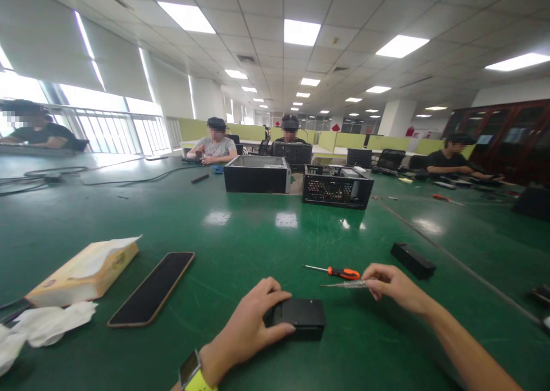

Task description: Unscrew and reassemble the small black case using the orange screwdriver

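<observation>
A small black box [306,316] lies on the green table, its left end between the thumb and fingers of my left hand [255,322]. My right hand [389,285] pinches the handle end of a clear-handled screwdriver [346,284], whose thin tip points left above the table, beyond the box. Just past it rests an orange and black screwdriver [339,273], untouched. A second black box [412,259] sits to the right, beyond my right hand.
At the left are a phone [152,290], a tissue pack [86,268] and crumpled tissues [55,324]. Two computer cases [256,176] [337,187] stand farther back. Cables [51,176] lie at the far left. Several people sit around the table.
</observation>
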Motion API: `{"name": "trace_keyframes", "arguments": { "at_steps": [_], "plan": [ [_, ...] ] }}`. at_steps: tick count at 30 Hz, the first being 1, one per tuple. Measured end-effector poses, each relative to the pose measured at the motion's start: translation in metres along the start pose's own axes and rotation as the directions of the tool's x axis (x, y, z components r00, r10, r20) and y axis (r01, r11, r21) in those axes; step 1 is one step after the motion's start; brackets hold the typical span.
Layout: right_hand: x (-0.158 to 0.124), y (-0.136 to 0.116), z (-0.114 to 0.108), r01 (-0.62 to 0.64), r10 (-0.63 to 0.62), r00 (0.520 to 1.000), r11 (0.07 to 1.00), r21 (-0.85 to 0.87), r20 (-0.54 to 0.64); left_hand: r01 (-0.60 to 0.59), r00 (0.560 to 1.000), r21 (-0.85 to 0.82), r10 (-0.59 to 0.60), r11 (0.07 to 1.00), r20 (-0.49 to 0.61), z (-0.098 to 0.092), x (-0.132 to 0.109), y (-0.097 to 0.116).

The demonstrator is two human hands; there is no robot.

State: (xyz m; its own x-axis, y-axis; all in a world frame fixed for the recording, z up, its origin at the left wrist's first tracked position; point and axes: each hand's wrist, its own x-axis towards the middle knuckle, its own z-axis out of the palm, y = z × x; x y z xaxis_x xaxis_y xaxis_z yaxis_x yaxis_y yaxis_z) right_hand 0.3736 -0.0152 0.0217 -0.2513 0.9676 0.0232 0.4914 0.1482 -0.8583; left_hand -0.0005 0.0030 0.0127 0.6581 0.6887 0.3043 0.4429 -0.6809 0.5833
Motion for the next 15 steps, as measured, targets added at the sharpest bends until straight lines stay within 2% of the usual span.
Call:
{"name": "trace_keyframes", "arguments": {
  "at_steps": [4, 10, 15],
  "plan": [
    [0.003, -0.007, 0.015, 0.047, -0.042, 0.998, 0.994, 0.095, -0.056, -0.020, 1.000, -0.002, 0.020, 1.000, -0.002, 0.002, 0.000, -0.003],
    [0.006, -0.019, 0.039, 0.065, -0.045, 0.993, 0.981, 0.182, -0.112, -0.061, 0.998, 0.058, 0.059, 0.996, 0.031, -0.005, 0.000, -0.001],
    [0.008, -0.019, 0.042, 0.045, -0.014, 0.987, 0.980, 0.193, -0.159, -0.056, 0.998, 0.010, 0.055, 0.998, 0.040, -0.006, 0.000, -0.001]
  ]
}}
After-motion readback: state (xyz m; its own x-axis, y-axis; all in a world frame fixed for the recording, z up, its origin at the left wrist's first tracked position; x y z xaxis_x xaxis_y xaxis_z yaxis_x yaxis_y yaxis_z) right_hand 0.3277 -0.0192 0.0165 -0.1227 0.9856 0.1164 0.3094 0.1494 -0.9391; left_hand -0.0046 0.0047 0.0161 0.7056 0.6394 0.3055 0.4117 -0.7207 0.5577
